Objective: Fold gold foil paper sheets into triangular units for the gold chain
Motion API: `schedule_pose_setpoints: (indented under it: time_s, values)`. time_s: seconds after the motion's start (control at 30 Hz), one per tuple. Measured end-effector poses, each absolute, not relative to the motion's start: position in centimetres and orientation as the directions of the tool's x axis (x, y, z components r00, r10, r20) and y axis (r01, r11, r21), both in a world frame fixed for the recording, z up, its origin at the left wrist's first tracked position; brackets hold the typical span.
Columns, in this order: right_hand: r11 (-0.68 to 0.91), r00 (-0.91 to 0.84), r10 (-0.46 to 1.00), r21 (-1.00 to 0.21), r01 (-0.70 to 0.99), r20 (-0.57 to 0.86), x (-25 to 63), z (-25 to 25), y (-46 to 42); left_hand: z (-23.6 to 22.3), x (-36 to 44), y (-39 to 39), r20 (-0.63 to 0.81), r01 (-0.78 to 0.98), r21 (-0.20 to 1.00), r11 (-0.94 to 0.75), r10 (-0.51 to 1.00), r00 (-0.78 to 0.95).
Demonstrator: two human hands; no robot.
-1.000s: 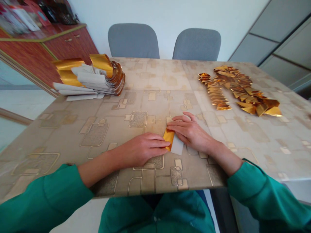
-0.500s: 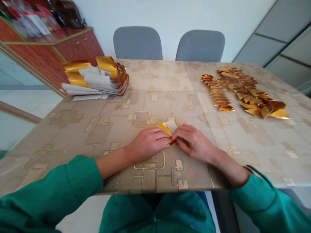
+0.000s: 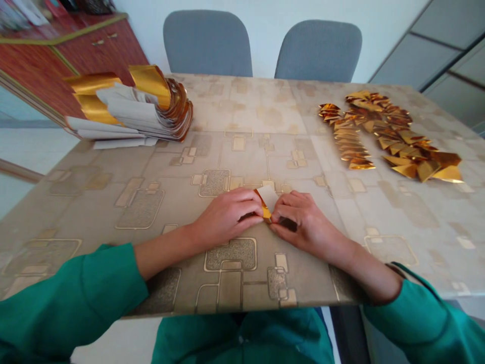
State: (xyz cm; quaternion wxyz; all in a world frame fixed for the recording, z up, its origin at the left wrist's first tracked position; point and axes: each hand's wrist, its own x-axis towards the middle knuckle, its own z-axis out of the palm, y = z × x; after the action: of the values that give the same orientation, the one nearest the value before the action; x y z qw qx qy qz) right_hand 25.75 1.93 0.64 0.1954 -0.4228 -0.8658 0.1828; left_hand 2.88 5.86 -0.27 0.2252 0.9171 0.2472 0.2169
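Observation:
Between my hands is a small piece of gold foil paper (image 3: 267,198), gold on one side and whitish on the other, partly folded. My left hand (image 3: 237,212) pinches its left side between thumb and fingers. On the right, my right hand (image 3: 299,217) is closed on the paper's lower right edge, with the fingertips of both hands almost meeting. Fingers cover much of the paper, so its exact fold cannot be made out. Both hands rest low over the patterned tablecloth (image 3: 182,202), near the table's front edge.
A thick bent stack of gold and white paper sheets (image 3: 132,108) lies at the back left. Rows of folded gold paper pieces (image 3: 401,131) spread over the right side. Two grey chairs (image 3: 207,43) stand behind the table, and a reddish wooden cabinet (image 3: 94,50) is at far left.
The view has tilted down and come slightly closer. My fingers have shifted on the paper, whose gold part now shows as a narrower strip beside the white side.

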Motion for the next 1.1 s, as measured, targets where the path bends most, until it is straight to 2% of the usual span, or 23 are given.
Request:
schedule_pose_setpoints:
  time_s: [0.1, 0.23, 0.57, 1.1]
  values:
    - [0.543, -0.534, 0.827, -0.494, 0.679, 0.174, 25.7, 0.7, 1.9, -0.1, 3.4, 5.9, 0.247, 0.414, 0.541, -0.732, 0.608, 0.754]
    - [0.502, -0.474, 0.860, -0.473, 0.724, 0.187, 25.5, 0.5, 1.7, -0.2, 4.0, 5.6, 0.234, 0.484, 0.507, -0.713, 0.655, 0.719]
    - [0.465, -0.380, 0.878, -0.333, 0.820, 0.290, 24.4, -0.5, 1.4, -0.6, 4.1, 5.6, 0.234, 0.503, 0.554, -0.663, 0.704, 0.670]
    - [0.410, -0.353, 0.906, -0.283, 0.867, 0.233, 24.0, -0.3, 1.2, -0.6, 4.3, 5.3, 0.227, 0.519, 0.549, -0.655, 0.714, 0.662]
